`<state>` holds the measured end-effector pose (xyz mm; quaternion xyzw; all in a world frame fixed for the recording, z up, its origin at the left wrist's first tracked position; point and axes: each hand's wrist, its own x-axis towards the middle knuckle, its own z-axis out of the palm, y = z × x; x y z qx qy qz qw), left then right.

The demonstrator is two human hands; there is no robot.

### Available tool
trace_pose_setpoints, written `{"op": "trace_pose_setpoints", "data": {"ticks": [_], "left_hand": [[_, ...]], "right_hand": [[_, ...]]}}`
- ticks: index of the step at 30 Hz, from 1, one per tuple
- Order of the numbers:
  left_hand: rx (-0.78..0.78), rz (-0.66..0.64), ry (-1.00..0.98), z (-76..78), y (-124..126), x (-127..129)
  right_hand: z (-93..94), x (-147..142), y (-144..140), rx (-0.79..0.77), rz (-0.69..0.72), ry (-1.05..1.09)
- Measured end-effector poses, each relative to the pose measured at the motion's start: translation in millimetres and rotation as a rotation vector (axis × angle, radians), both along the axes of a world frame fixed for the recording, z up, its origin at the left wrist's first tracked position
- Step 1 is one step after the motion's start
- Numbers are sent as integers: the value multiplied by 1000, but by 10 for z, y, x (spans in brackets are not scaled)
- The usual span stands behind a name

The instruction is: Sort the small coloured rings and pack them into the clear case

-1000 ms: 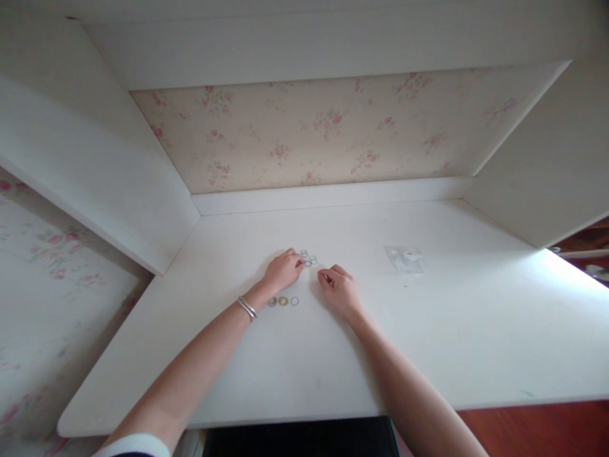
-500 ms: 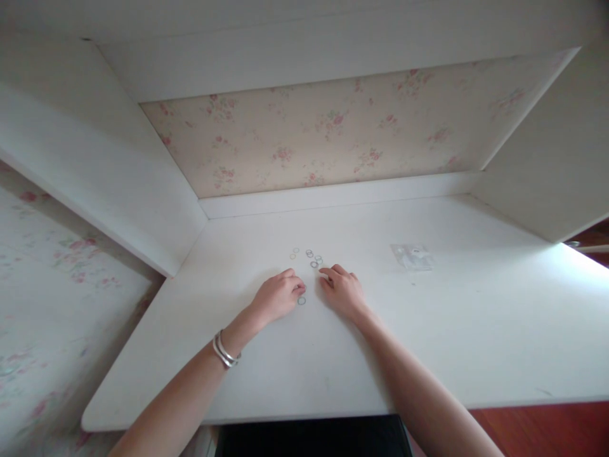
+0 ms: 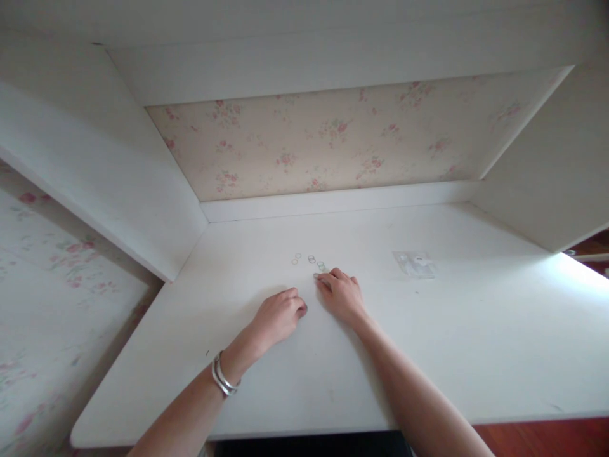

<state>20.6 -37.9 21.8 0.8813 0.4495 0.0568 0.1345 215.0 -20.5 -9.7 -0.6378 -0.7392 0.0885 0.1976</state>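
Several small thin rings lie on the white desk (image 3: 266,393) beyond my hands: a pale pair (image 3: 295,261), a dark overlapping pair (image 3: 311,259) and a greenish pair (image 3: 320,265). My left hand (image 3: 281,314), with silver bangles (image 3: 222,376) on its wrist, rests with curled fingers closed at a small ring, mostly covered by the fingertips. Just below the greenish pair, my right hand (image 3: 341,294) has its thumb and index finger closed at the edge of another small ring (image 3: 316,276). The fingers partly hide it.
A clear plastic bag (image 3: 415,264) lies on the desk to the right. Side panels (image 3: 118,158) and a low back ledge (image 3: 333,197) bound the desk, with an overhead shelf (image 3: 304,70) above. A tiny dark mark (image 3: 207,353) shows near my left forearm.
My left fingers now cover the ring that lay exposed below them. My right fingertips have reached a ring by the greenish pair, and it sits slightly nearer me. The view has shifted a little.
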Motion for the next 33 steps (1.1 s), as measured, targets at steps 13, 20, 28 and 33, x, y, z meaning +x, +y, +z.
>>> {"op": "trace_pose_setpoints", "data": {"ticks": [13,20,28,33], "left_hand": [[20,14,26,-40,-66,34],[-4,137,-208,40,-88,-121],[48,385,-520,-78,94,-501],[24,410,-544,-115,114,-528]], "right_hand": [[-87,53,28,83,4,140],[-33,36,-102,149,50,323],[78,-179,-384,25,399,271],[46,-187,-364,6,421,167]]}}
